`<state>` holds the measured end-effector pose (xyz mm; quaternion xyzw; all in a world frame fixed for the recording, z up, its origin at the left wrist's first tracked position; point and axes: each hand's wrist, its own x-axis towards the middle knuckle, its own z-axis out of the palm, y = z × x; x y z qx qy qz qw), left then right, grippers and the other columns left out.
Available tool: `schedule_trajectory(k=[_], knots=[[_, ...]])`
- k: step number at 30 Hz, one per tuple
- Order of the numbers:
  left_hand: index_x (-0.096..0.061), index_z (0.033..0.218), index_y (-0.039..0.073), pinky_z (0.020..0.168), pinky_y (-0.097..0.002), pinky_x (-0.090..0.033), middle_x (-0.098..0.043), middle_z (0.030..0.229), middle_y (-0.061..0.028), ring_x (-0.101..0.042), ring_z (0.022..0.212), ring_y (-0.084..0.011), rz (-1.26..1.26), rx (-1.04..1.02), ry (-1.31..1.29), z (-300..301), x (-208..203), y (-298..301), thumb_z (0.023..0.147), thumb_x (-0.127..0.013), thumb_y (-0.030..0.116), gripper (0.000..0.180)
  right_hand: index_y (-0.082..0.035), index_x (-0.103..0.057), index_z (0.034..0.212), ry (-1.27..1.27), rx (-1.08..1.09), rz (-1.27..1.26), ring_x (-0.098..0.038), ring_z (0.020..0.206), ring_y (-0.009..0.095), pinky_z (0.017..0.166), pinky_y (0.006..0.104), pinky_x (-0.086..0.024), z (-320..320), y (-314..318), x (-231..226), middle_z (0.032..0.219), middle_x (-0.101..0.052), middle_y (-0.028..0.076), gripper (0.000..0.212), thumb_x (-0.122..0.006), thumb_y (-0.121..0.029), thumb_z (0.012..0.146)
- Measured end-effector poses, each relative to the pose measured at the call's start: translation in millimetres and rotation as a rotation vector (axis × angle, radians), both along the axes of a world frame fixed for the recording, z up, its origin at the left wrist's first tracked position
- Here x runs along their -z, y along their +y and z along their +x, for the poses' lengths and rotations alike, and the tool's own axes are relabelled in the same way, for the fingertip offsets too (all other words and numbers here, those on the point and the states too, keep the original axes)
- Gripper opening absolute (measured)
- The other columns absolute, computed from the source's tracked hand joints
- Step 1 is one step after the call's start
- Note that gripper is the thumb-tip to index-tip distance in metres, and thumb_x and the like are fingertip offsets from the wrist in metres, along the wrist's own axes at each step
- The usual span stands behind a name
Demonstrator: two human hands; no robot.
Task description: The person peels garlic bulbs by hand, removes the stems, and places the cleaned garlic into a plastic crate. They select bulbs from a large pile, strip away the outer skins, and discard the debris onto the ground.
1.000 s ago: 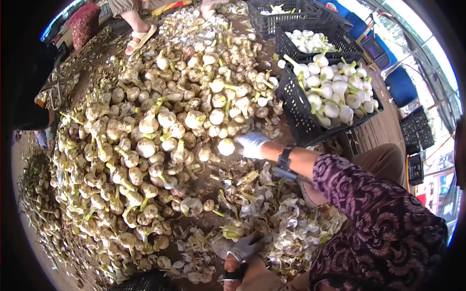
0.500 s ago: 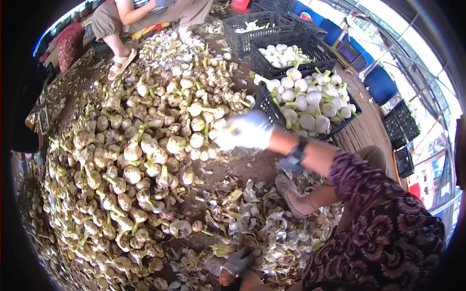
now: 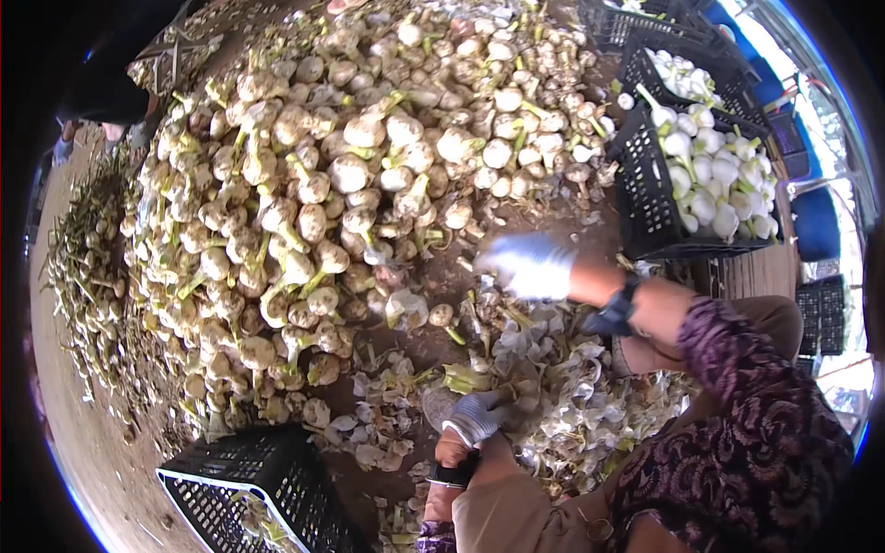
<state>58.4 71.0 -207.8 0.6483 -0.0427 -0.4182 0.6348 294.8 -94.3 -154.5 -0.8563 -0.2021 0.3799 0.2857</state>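
My right hand (image 3: 530, 265), in a white glove, is smeared by motion above the bare soil between the garlic heap and the peelings; its fingers cannot be made out. Low in the middle, my left hand (image 3: 477, 415), in a white glove with grey fingers, is curled close to my grey shoe (image 3: 438, 405). Whatever it grips is hidden. A cut green stalk piece (image 3: 466, 379) lies just beyond it. Unpeeled garlic bulbs (image 3: 313, 221) with short stems form a large heap to the left and ahead. One loose garlic bulb (image 3: 442, 315) lies near the heap's edge.
Papery garlic peelings (image 3: 562, 387) cover the ground by my legs. A black crate (image 3: 636, 175) of clean white garlic (image 3: 719, 175) stands at right, with more crates behind. Another black crate (image 3: 304, 488) sits at lower left. Someone in dark clothing (image 3: 106, 88) is at the far left.
My view has swung left and down, bringing the lower-left crate into sight. My right hand has drawn back from beside the clean-garlic crate toward my left hand, which stays by the shoe.
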Motion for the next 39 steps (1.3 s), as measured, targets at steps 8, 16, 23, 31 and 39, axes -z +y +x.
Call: schedule_trajectory(k=[8,16,23,31,39], knots=[[-0.058,0.106,-0.002,0.080,-0.0290,-0.047,-0.063,0.098,-0.0125,-0.061,0.089,-0.0196,0.287,-0.827,-0.398,6.6,-0.7,42.9,0.073,-0.054,-0.006,0.034,-0.015,-0.056,0.114,-0.091,-0.151,0.160,-0.062,0.078,0.022,0.067,0.0364,-0.053,-55.2,74.1,73.1,0.107,-0.059,0.006,0.041,-0.058,-0.002,0.076],[-0.042,0.126,-0.004,0.090,-0.0285,-0.042,-0.051,0.119,-0.0117,-0.051,0.104,-0.0173,-0.190,-1.288,0.040,39.9,-16.7,33.8,0.078,-0.064,-0.001,0.053,-0.003,-0.054,0.104,0.952,0.747,0.358,-0.056,0.043,0.016,0.034,0.0258,-0.044,-89.3,92.7,-5.8,0.082,-0.061,0.008,0.031,-0.062,-0.025,0.083],[-0.041,0.120,0.000,0.089,-0.0286,-0.043,-0.051,0.112,-0.0086,-0.050,0.102,-0.0166,-0.379,-1.261,-0.083,35.6,-18.3,40.4,0.074,-0.063,-0.010,0.052,-0.004,-0.048,0.124,0.403,0.264,0.617,-0.051,0.098,0.010,0.087,0.0263,-0.043,-80.2,100.0,-10.1,0.109,-0.057,0.004,0.045,-0.065,-0.011,0.082],[-0.042,0.110,0.002,0.085,-0.0291,-0.046,-0.052,0.103,-0.0067,-0.053,0.094,-0.0150,-0.014,-1.174,-0.110,42.2,-30.3,33.0,0.069,-0.069,-0.010,0.050,-0.005,-0.046,0.128,0.355,0.277,0.625,-0.052,0.098,0.011,0.087,0.0268,-0.044,-79.6,86.6,4.2,0.112,-0.058,0.003,0.049,-0.061,-0.003,0.081],[-0.044,0.110,0.002,0.084,-0.0295,-0.046,-0.055,0.105,-0.0085,-0.055,0.094,-0.0159,-0.439,-1.252,-0.001,43.9,-38.1,40.5,0.069,-0.070,-0.009,0.050,-0.005,-0.049,0.123,0.549,0.352,0.649,-0.048,0.108,0.012,0.090,0.0271,-0.043,-74.0,88.5,-13.4,0.125,-0.051,0.005,0.046,-0.063,-0.001,0.079]])
